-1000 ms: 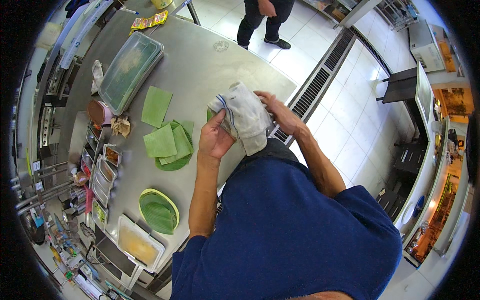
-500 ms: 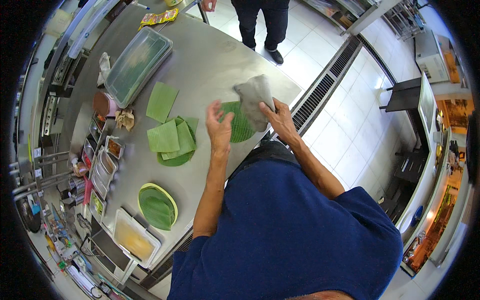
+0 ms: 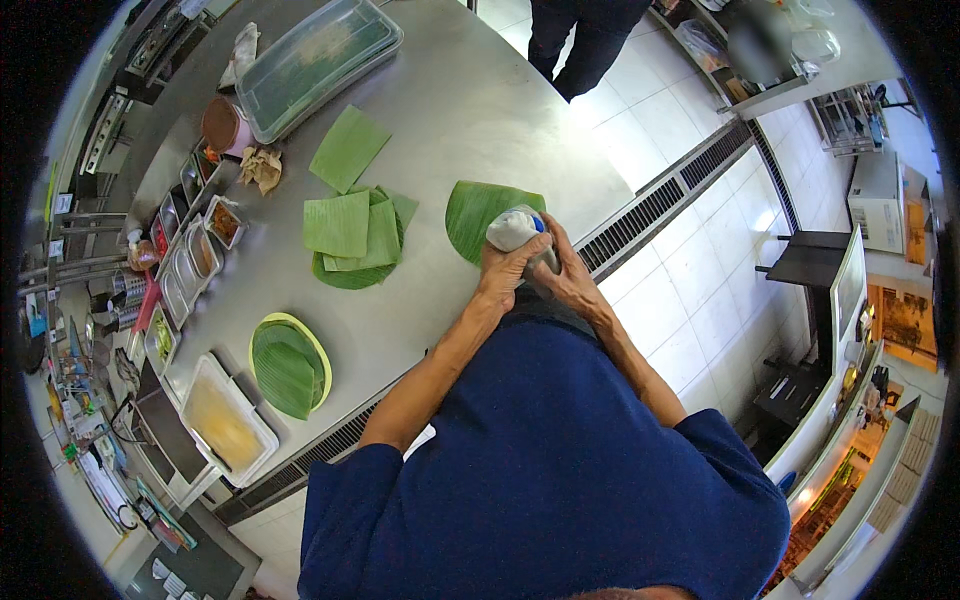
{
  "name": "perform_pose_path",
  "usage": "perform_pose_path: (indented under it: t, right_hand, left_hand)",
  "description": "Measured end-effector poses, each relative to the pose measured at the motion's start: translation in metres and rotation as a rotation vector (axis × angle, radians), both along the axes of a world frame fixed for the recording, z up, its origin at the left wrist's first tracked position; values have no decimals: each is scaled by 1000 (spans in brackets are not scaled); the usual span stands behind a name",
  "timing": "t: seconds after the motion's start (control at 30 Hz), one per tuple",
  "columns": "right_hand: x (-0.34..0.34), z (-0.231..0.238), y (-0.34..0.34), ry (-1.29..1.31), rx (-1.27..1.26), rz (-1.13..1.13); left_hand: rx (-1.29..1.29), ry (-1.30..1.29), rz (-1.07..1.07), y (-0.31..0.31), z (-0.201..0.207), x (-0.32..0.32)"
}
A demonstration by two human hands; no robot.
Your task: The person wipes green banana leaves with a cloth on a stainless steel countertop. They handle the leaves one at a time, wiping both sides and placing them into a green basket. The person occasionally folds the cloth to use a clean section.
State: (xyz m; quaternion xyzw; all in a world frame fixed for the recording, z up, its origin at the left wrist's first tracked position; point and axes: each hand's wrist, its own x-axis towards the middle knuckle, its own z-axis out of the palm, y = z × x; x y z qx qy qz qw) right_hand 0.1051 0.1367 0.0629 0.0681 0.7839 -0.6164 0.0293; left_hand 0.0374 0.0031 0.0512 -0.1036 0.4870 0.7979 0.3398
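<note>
A bunched grey-white cloth is in both hands near the table's right front edge. My left hand is closed round its near side. My right hand grips the cloth from the right, the fingers curled. A small blue patch shows at the top of the bundle; whether it belongs to the cloth I cannot make out. Just beyond the hands lies a rounded piece of green banana leaf flat on the steel table, its near right part hidden by them. To the left, cut banana leaf pieces overlap in a stack.
A yellow-rimmed plate bears leaf rounds at the left front, near a lidded tub. Small food trays line the table's left side. A clear lidded box stands far left. A person in dark trousers stands past the far edge.
The cloth, spread out in my right hand before, is now bunched up. My left hand, which was open and apart from it, has moved right and closed on it. The view has shifted.
</note>
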Motion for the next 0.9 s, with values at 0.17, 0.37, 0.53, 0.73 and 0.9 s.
perform_pose_path:
  t: [0.17,0.37,0.53,0.73,0.9]
  right_hand:
    - [-27,-27,2,-250,235,129]
    - [-93,-32,-18,27,769,-51]
    - [-92,-94,-74,254,1012,279]
    - [-146,-123,-50,270,1113,356]
    - [-217,-116,-35,255,1097,268]
  left_hand:
    - [160,-331,-78,-57,-22,2]
    - [-1084,1278,-371,-95,-84,28]
    - [-1121,1434,-449,-101,-136,37]
    - [-1177,1417,-444,-99,-128,37]
    - [-1162,1396,-441,-101,-126,37]
